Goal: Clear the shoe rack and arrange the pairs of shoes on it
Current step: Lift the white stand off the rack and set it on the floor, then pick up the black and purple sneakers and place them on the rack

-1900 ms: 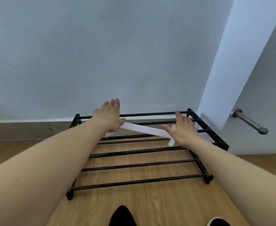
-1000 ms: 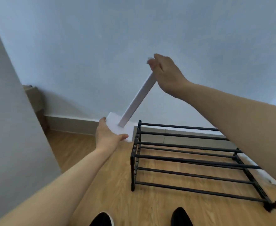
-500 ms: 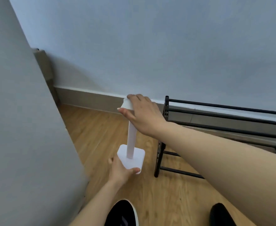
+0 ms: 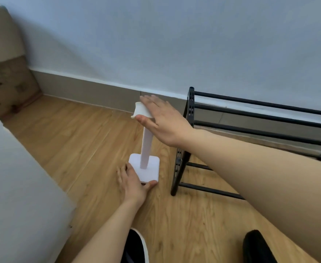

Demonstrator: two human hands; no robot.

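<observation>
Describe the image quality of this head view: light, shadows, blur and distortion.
Head view: soft, even light with no glare; a faint diagonal shadow falls across the wall. Wide-angle distortion bows the baseboard and swells the near forearms. The right hand is slightly motion-blurred at the fingertips; the white stand, the left hand and the rack are fairly sharp.

Black bar shoe rack (image 4: 260, 118) (no shoes) stands on floor against wall.

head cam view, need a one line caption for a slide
Both hands set a white stand upright on the wood floor beside the empty black shoe rack.
</observation>
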